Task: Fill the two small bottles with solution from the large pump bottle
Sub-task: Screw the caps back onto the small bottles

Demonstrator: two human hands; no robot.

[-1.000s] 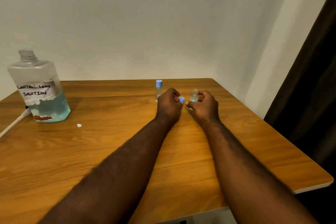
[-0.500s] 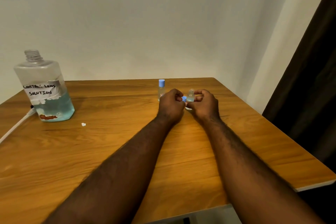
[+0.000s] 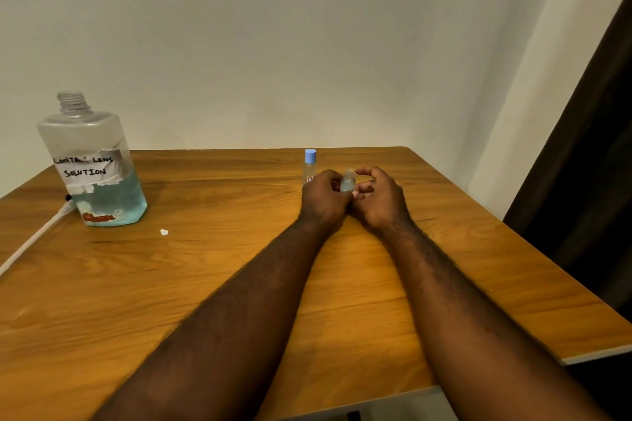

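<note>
Clear plastic small bottle (image 3: 348,181), uncapped, upright between your hands near bench (image 3: 205,284) far edge. Left grip (image 3: 325,195) pinches its base. Right grip (image 3: 379,198) curled beside neck, hold unclear. Probably light, tippy, slippery: grasp low on body.

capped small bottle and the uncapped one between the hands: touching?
Apart. Head view: the capped small bottle stands beyond the left hand, with a strip of table visible between it and the uncapped small bottle.
</note>
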